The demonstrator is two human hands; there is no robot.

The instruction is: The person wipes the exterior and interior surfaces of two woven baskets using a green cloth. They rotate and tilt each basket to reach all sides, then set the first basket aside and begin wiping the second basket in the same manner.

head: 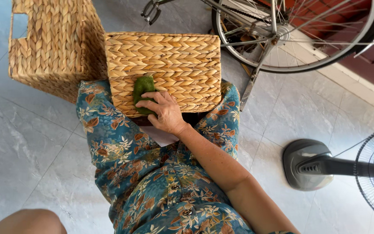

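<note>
Right hand [163, 113] presses green cloth [142, 92] flat on woven basket [165, 69], fingers curled over it; lap steadies basket; left hand unseen.

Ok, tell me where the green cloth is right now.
In the head view, the green cloth lies pressed against the woven basket on the person's lap, under the fingers of the right hand, near the basket's lower left part.
</note>
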